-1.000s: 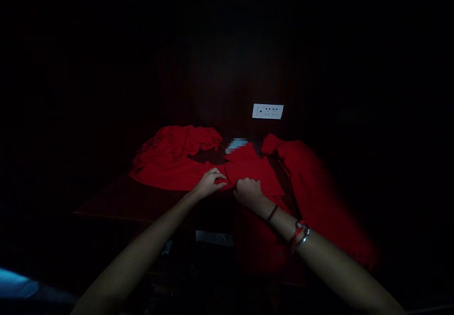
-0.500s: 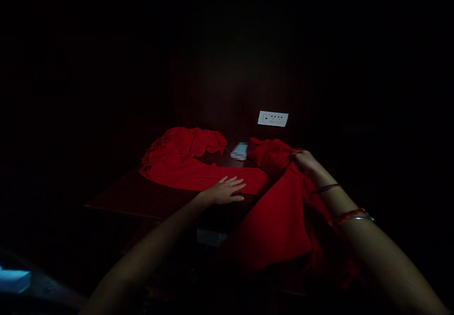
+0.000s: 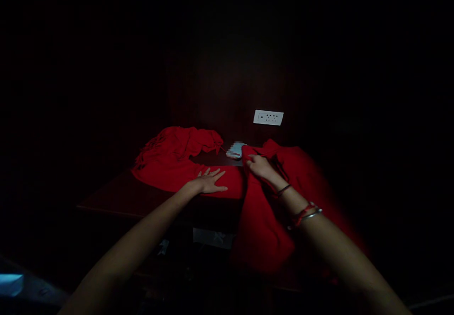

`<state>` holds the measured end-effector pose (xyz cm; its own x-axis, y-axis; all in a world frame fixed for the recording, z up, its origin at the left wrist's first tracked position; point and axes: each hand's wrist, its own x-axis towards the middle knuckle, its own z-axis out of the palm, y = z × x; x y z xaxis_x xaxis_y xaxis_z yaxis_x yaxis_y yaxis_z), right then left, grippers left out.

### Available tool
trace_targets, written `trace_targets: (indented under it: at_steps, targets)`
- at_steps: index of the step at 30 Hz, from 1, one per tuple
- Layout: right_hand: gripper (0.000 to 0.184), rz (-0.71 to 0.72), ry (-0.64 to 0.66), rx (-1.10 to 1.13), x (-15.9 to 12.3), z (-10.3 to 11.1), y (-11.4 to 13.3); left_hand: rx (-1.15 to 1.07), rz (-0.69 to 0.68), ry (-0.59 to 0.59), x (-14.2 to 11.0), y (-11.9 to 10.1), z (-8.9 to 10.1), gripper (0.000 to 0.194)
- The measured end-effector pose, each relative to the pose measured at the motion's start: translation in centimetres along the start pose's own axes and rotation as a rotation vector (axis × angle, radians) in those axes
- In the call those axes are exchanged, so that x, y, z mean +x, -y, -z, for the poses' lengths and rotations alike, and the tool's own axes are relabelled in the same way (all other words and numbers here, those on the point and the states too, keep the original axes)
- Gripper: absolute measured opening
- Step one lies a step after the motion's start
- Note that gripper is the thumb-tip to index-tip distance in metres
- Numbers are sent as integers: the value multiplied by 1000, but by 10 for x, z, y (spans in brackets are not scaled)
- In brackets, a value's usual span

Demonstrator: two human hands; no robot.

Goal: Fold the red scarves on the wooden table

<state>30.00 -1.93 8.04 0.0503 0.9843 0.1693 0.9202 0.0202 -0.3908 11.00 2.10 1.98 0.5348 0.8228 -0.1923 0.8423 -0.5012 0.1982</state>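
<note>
A long red shawl [image 3: 166, 170] with a fringe at its left end lies across a dark table [image 3: 109, 196]. Its right part is bunched up and hangs down over the front edge. My left hand [image 3: 212, 181] rests flat on the laid-out strip, fingers spread. At the right, my right hand [image 3: 259, 166] has its fingers closed on a fold of the same cloth, just above the strip. Part of the shawl lies behind my right wrist, and its far right side fades into shadow.
Near the back of the table is a small pale object [image 3: 234, 150], blurred out. A white socket panel [image 3: 268, 117] is on the dark wall behind. Beneath the tabletop a pale box-like shape [image 3: 213, 238] shows. A bluish-lit object [image 3: 10, 284] is at lower left.
My right hand has moved left with the fold of shawl, towards my left hand. My left hand has shifted slightly left and stays flat on the cloth. The view has turned a little.
</note>
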Motion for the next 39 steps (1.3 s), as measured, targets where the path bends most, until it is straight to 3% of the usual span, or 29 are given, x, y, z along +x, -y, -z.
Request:
trace_targets:
  at_steps: [2,4,7,10,15,18,22,26,29,31,33,35,37,39]
  targets:
    - [39,24,166,-85,-7,-27,24,-9,32,52,2,11,3,93]
    - [48,49,240,-145,-16,-46,37,-4,23,58,0,24,6,98]
    - [46,137,209,-197,-29,-52,32,17,-51,-24,-5,40,6,94]
    - [49,148,117,-295,-31,-44,9,-7,-126,-191,-3,44,3,73]
    - [65,-97,308,-326,-22,-43,-26,-9,-246,-409,25,15,1,54]
    - [65,-107,274,-317,-23,-55,-34,9,-250,-490,49,-14,5,59]
    - [64,-108,261,-328,-28,-61,-34,29,-137,-506,80,-41,15,65]
    - [65,-101,323,-344,-25,-47,-33,-54,55,-538,100,-33,27,43]
    - [57,-25,336,-327,-9,-29,-34,-230,294,-563,105,-13,32,47]
    - [45,12,257,-310,10,-20,-36,-287,401,-582,104,-4,32,56]
    - [37,21,160,-300,33,-17,-39,-244,354,-667,103,-3,30,56]
    - [33,28,112,-289,56,-20,-43,-166,206,-750,102,-9,27,46]
    - [33,20,100,-271,75,-27,-47,-159,122,-723,105,-17,26,42]
    - [37,-6,76,-252,89,-34,-51,-250,202,-609,111,-24,29,52]
